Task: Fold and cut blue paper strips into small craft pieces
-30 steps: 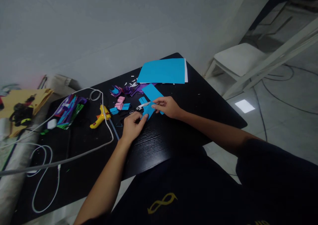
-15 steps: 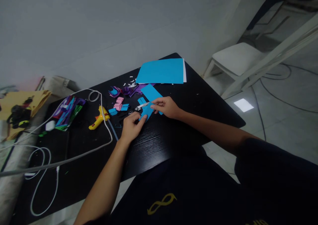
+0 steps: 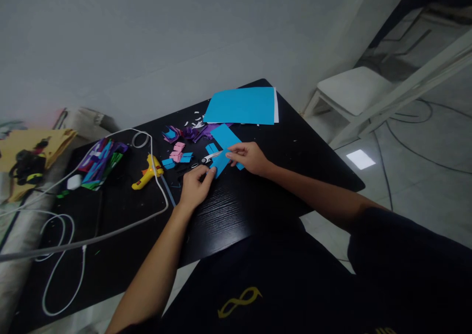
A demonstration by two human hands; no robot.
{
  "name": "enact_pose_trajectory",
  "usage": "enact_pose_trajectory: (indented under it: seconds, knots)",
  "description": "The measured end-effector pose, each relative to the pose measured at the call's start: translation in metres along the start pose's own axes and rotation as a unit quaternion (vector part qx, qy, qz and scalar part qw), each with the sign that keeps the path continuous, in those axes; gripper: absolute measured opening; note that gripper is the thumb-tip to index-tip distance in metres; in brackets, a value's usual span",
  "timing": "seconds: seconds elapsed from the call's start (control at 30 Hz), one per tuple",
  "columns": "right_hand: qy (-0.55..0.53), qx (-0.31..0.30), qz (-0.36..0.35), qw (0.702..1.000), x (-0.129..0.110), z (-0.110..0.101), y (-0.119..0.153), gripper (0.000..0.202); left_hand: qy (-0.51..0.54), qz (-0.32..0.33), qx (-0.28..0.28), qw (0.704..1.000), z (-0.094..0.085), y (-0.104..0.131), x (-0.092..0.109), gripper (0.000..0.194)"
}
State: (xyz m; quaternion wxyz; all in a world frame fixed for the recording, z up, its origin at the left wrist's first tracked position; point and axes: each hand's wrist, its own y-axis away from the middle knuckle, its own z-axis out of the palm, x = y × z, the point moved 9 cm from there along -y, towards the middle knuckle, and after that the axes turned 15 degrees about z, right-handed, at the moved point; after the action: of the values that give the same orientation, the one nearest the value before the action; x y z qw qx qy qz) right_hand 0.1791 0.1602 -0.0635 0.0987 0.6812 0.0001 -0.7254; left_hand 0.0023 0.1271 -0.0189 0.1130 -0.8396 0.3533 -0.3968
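Note:
A small blue paper piece (image 3: 220, 164) is between my hands, low over the black table. My left hand (image 3: 196, 185) pinches its lower left corner between thumb and finger. With fingertips together, my right hand (image 3: 250, 157) grips its upper right end. Under and behind it lies a larger blue strip (image 3: 225, 136). Scissors (image 3: 211, 158) rest beside my left hand, blades toward the paper. Small folded pieces, pink (image 3: 177, 152) and blue (image 3: 186, 157), lie to the left of the scissors.
Blue sheets (image 3: 241, 106) lie at the back of the black table (image 3: 258, 201). Left are a yellow glue gun (image 3: 148, 173), a white cable (image 3: 121, 228) and colourful strips (image 3: 101, 166). Purple paper (image 3: 208, 131) and white scraps lie behind. A white chair (image 3: 354, 88) stands right.
My left thumb has shifted slightly left, toward the corner of the small blue piece, showing more of it. My right hand has barely moved. The view has shifted slightly.

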Motion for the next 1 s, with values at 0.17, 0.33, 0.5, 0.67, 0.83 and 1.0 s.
enact_pose_trajectory:
  seconds: [0.17, 0.33, 0.5, 0.67, 0.83, 1.0]
  knots:
    - [-0.018, 0.012, 0.000, 1.000, -0.002, -0.005, -0.002, 0.040, 0.023, -0.010, 0.019, 1.000, -0.001, 0.003, -0.002, 0.025]
    - [-0.015, -0.063, 0.021, 0.998, -0.002, 0.011, 0.004, 0.032, 0.114, -0.050, 0.074, 0.990, 0.000, 0.009, -0.010, 0.024]
    - [0.015, -0.149, 0.061, 0.987, 0.003, 0.033, 0.017, 0.031, 0.208, -0.077, 0.017, 0.975, 0.019, 0.011, -0.009, 0.021]
    - [0.064, -0.123, 0.035, 0.990, -0.006, 0.030, 0.022, 0.035, 0.246, -0.109, -0.008, 0.963, 0.028, 0.011, -0.009, 0.026]
    - [0.034, -0.076, 0.073, 0.994, -0.001, 0.022, 0.019, 0.036, 0.287, -0.135, 0.030, 0.948, 0.027, 0.009, -0.010, 0.032]
    - [-0.003, -0.073, 0.119, 0.990, 0.010, 0.022, 0.017, 0.039, 0.286, -0.143, 0.038, 0.947, 0.029, 0.011, -0.011, 0.032]
